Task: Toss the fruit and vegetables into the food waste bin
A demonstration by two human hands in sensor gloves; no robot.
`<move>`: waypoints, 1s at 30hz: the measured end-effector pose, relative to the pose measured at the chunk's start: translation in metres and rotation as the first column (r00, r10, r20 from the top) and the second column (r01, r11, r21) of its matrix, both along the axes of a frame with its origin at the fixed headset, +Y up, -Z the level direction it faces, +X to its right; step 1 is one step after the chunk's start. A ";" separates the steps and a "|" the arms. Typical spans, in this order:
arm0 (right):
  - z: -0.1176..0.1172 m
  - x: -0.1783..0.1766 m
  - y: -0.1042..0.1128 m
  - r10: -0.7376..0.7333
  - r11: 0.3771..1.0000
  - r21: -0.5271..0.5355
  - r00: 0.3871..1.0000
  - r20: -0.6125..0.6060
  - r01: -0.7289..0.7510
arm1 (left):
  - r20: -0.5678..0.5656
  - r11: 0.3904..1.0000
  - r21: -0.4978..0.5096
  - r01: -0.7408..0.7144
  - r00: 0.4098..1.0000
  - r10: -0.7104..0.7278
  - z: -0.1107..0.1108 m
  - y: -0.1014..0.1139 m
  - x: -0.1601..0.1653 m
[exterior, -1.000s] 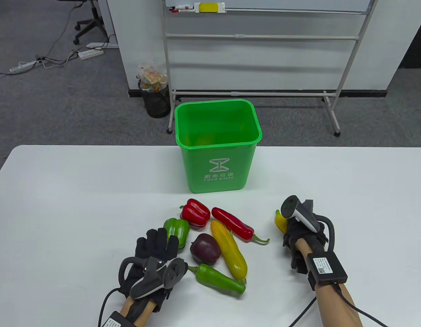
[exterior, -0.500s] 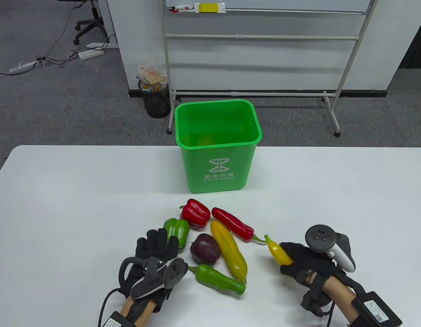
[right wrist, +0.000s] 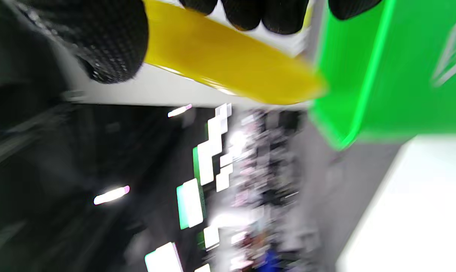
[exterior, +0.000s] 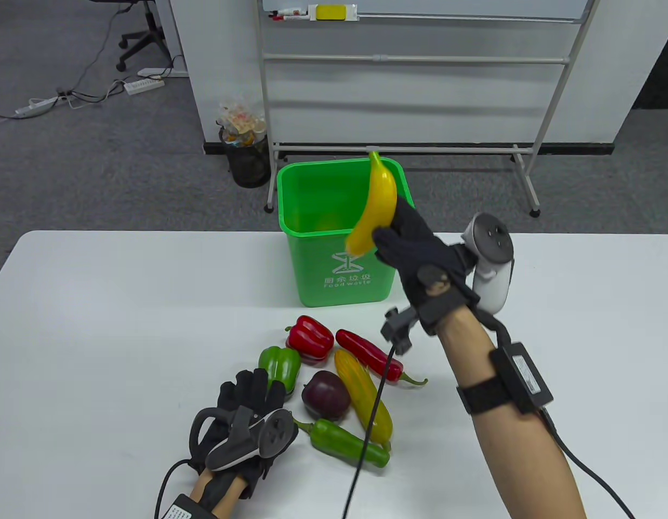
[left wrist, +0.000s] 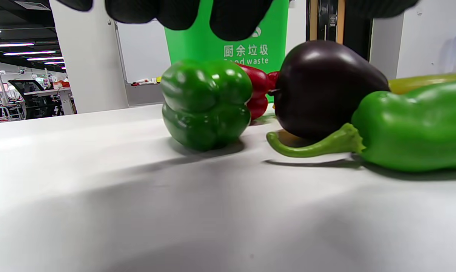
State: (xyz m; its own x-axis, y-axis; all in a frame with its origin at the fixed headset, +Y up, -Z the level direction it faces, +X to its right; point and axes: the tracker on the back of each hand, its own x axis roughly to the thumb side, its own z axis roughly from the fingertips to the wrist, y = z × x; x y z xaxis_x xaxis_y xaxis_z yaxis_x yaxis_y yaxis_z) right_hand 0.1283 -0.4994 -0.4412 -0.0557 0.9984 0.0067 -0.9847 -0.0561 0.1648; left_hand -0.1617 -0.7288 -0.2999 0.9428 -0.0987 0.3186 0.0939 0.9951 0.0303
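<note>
My right hand (exterior: 407, 235) grips a yellow banana (exterior: 376, 208) and holds it up over the right front rim of the green food waste bin (exterior: 342, 270). The banana also shows in the right wrist view (right wrist: 228, 64) beside the bin (right wrist: 394, 68). My left hand (exterior: 250, 392) rests flat on the table, fingers by the green bell pepper (exterior: 279, 366), holding nothing. On the table lie a red bell pepper (exterior: 309, 338), a red chili (exterior: 369, 354), a corn cob (exterior: 363, 394), a purple eggplant (exterior: 325, 396) and a long green pepper (exterior: 347, 444).
The white table (exterior: 96, 324) ends just behind the bin. A whiteboard stand (exterior: 420, 81) and a black mesh waste basket (exterior: 247, 157) stand on the floor beyond. In the left wrist view the green bell pepper (left wrist: 205, 102) and eggplant (left wrist: 326, 87) are close ahead.
My right hand has lifted the banana from the table at the right and carried it up and forward to the bin's rim. The left hand has barely moved.
</note>
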 end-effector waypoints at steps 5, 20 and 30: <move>0.006 0.017 -0.021 0.138 0.988 0.052 0.985 0.103 -0.144 | -0.011 0.999 0.008 -0.040 0.999 0.040 -0.001 0.004 -0.006; 0.021 0.004 -0.115 0.729 0.682 0.077 0.685 0.015 -0.727 | -0.016 1.000 0.004 -0.020 1.000 0.020 -0.002 0.001 -0.004; 0.002 -0.039 -0.222 0.937 0.301 0.156 0.262 -0.230 -0.941 | -0.022 1.000 -0.008 -0.015 1.000 0.015 -0.003 -0.001 -0.006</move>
State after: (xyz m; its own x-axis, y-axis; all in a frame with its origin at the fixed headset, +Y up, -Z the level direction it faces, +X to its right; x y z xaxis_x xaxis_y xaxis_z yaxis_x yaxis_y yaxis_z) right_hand 0.0890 -0.7213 -0.4390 -0.9524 0.2499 0.1745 -0.1702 -0.9109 0.3759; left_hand -0.1678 -0.7293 -0.3032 0.9509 -0.0818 0.2984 0.0793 0.9966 0.0207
